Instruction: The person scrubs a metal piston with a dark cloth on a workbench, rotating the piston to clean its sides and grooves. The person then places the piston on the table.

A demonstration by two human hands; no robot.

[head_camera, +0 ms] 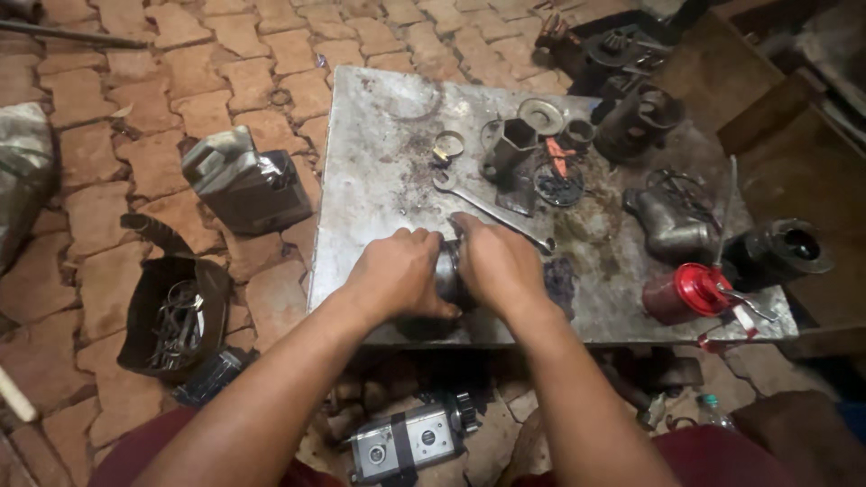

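- Nearest the camera, on the brick floor below the table edge, lies a grey gear pump point(410, 440) with a toothed end, untouched
- Both forearms reach up from there to the near edge of the steel table point(379, 171), where the left hand point(394, 275) and right hand point(499, 266) are clamped from either side on one small metal cylinder point(446, 271)
- Only a narrow band of that cylinder shows between the palms: dull grey, rounded, with a slight shine; its ends are hidden
- It looks solid and stiff, probably heavy for its size and likely oily, so a firm wrap round the barrel on both sides seems the safest hold
- Just beyond the knuckles lies a flat spanner point(492, 209)
- Farther right stands a red oil can point(690, 290)
- Farthest back sit rings and a hex housing point(512, 144)
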